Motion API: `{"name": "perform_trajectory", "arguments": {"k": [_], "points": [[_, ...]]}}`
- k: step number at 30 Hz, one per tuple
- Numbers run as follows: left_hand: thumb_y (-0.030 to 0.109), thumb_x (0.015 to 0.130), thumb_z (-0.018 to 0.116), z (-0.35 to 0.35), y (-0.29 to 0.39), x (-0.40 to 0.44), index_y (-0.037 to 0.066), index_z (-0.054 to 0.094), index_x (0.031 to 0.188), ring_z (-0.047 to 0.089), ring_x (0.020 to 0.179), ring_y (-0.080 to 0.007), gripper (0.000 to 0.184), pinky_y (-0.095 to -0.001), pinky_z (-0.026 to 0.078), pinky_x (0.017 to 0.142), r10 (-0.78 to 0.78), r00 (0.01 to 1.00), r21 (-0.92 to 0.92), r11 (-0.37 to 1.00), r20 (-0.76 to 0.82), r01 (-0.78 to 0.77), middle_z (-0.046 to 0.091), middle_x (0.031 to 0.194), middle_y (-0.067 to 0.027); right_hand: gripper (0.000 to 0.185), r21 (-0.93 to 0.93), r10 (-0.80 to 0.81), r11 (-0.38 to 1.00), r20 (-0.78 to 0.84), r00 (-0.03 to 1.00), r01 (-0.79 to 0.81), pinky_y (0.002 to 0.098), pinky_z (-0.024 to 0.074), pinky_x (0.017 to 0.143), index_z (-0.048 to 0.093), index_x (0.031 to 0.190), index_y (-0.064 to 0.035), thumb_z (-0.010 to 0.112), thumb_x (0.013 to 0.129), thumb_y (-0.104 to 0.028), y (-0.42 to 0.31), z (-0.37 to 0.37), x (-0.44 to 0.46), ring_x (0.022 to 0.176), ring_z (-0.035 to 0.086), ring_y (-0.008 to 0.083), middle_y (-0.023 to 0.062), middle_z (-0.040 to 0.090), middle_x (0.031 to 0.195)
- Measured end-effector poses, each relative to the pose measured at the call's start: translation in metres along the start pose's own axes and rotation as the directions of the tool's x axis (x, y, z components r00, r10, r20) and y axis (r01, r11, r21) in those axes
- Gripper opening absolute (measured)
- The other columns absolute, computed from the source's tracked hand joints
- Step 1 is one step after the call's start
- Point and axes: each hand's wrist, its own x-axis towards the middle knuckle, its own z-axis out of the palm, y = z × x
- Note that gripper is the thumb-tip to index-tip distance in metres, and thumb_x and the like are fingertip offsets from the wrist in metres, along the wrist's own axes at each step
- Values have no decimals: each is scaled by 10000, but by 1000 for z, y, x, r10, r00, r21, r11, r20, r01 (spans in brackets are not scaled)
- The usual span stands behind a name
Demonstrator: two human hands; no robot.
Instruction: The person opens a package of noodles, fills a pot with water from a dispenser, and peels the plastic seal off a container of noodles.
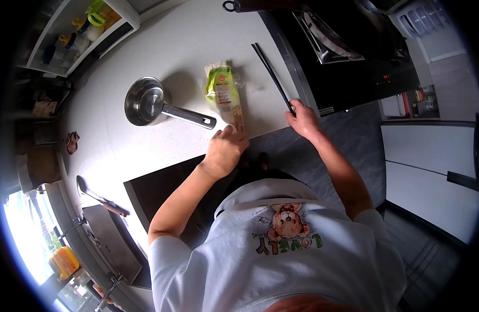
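A green and clear packet of dry noodles [223,91] lies on the white counter, with pale noodle ends showing at its far end. My left hand [226,150] is closed on the packet's near end, at the counter's front edge. In my right hand [304,120] are black chopsticks [270,72], gripped at their near end and pointing away across the counter beside the stove. A steel saucepan [145,102] stands left of the packet, its handle reaching toward my left hand. The inside of the pan is shiny; whether it holds water I cannot tell.
On the right is a black stove [372,78] with a dark pan and its handle [265,5] at the back. A ladle [101,200] lies near the sink [112,242] at left. A shelf with bottles [91,31] stands at back left. White drawers [426,177] are at right.
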Motion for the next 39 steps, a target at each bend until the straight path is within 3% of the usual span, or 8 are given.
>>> {"name": "perform_trajectory", "arguments": {"k": [2, 6, 11, 15, 18, 25, 35, 39], "points": [[77, 684, 577, -5, -4, -11, 93, 634, 752, 539, 892, -246, 91, -371, 468, 765, -47, 999, 2, 999, 16, 47, 590, 871, -14, 348, -62, -8, 998, 8, 1000, 8, 423, 486, 750, 519, 1104, -56, 578, 810, -233, -5, -1, 1, 832, 628, 341, 160, 657, 845], [47, 663, 601, -12, -6, -30, 97, 665, 802, 522, 924, -257, 161, -402, 420, 813, -117, 987, -25, 993, -113, 115, 606, 922, -4, 365, -165, -21, 986, 19, 1000, 24, 427, 489, 753, 498, 1136, -61, 573, 823, -235, -12, -2, 2, 830, 629, 343, 152, 659, 849], [-49, 612, 628, -23, 10, -36, 71, 642, 815, 557, 933, -282, 236, -378, 461, 794, -190, 927, -138, 979, -323, 153, 635, 998, -53, 344, -260, -20, 965, 57, 998, 34, 457, 494, 721, 489, 1102, -50, 579, 824, -232, -24, -5, 3, 812, 632, 358, 174, 652, 825], [-31, 633, 647, -37, 9, -23, 90, 634, 883, 551, 952, -285, 278, -390, 442, 818, -141, 868, -42, 990, -476, 138, 618, 1027, -55, 337, -307, -64, 947, 106, 992, 93, 435, 508, 732, 491, 1053, 12, 580, 815, -210, -36, -10, 8, 833, 642, 340, 185, 656, 827], [68, 680, 690, -40, -5, -7, 105, 636, 911, 515, 1029, -266, 239, -413, 388, 885, -95, 891, 68, 988, -444, 140, 595, 1055, -28, 338, -336, -75, 935, 129, 989, 115, 427, 511, 737, 494, 1065, 24, 570, 812, -185, -39, -7, 14, 832, 644, 336, 182, 657, 825], [68, 705, 688, -23, -31, -8, 101, 654, 841, 558, 938, -235, 144, -432, 376, 900, -61, 911, 131, 984, -407, 124, 608, 853, -22, 307, -366, -30, 927, 157, 987, 86, 420, 505, 776, 513, 1057, 30, 547, 803, -139, -50, -10, 19, 873, 641, 332, 183, 660, 862], [41, 696, 630, -24, -35, -50, 95, 651, 833, 567, 965, -232, 149, -502, 312, 973, -121, 932, 55, 987, -343, 148, 619, 824, -31, 381, -286, -45, 956, 87, 995, 68, 445, 501, 717, 563, 938, -45, 636, 791, -388, -34, 2, 25, 826, 638, 330, 154, 657, 836], [16, 686, 594, -23, -36, -69, 87, 635, 814, 579, 958, -248, 152, -495, 302, 982, -162, 929, 52, 981, -332, 189, 622, 800, -49, 443, -209, -50, 975, 113, 992, 73, 420, 507, 699, 547, 988, -34, 651, 789, -416, -26, -5, 25, 816, 647, 317, 137, 666, 824]]}}
